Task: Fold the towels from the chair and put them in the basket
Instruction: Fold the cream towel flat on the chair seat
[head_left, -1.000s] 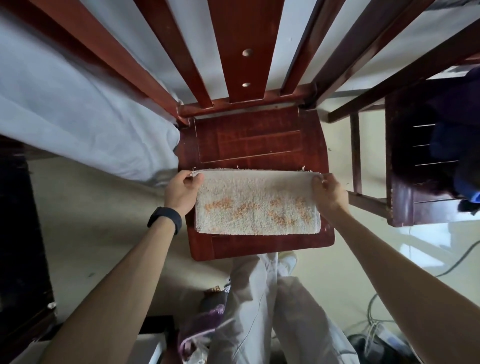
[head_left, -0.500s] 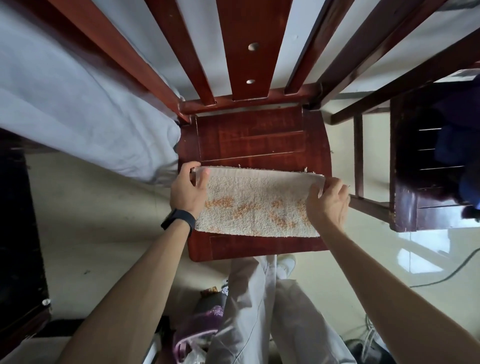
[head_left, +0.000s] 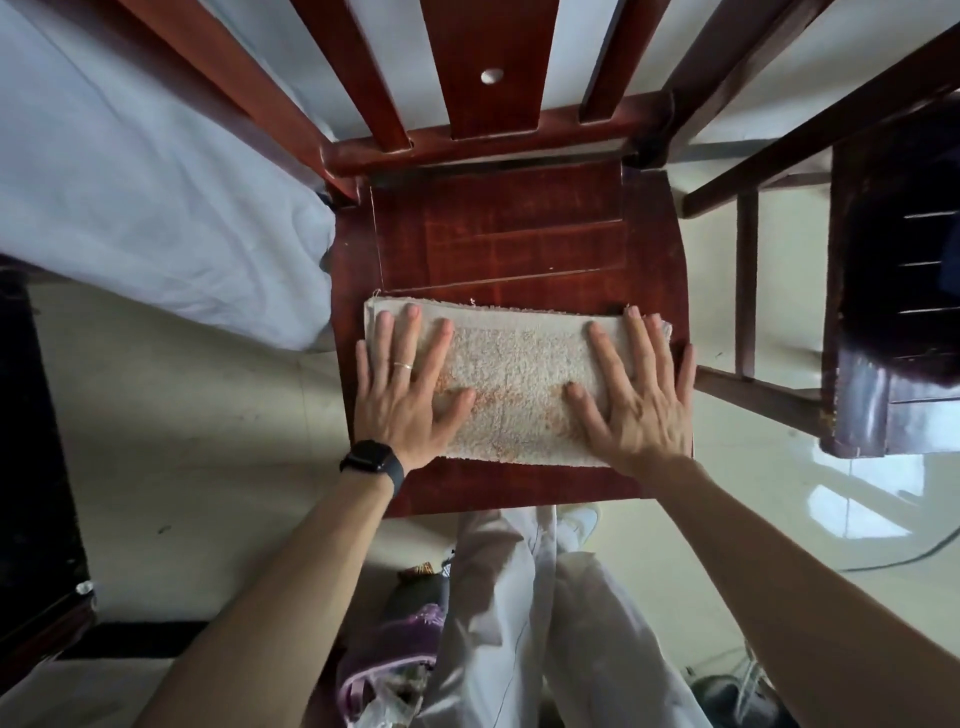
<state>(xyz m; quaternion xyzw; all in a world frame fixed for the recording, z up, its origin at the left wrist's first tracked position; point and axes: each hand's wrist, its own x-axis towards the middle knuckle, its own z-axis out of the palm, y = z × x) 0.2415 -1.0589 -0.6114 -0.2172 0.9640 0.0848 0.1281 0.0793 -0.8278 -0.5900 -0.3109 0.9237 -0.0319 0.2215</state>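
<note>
A cream towel (head_left: 514, 379) with orange flecks lies folded into a long strip across the front half of the red-brown wooden chair seat (head_left: 519, 234). My left hand (head_left: 402, 389), with a ring and a black watch on the wrist, lies flat on the towel's left end, fingers spread. My right hand (head_left: 639, 395) presses flat on the right end, fingers spread too. Neither hand grips the cloth. No basket is in view.
The chair's slatted back (head_left: 488, 67) rises behind the seat. A white sheet (head_left: 156, 197) hangs at the left, touching the chair. A second dark wooden chair (head_left: 893, 291) stands at the right. A purple bag (head_left: 384, 670) and cables lie on the floor near my legs.
Both hands let go of the towel's end edges and now lie flat on top of it, palms down. The towel stays folded on the seat.
</note>
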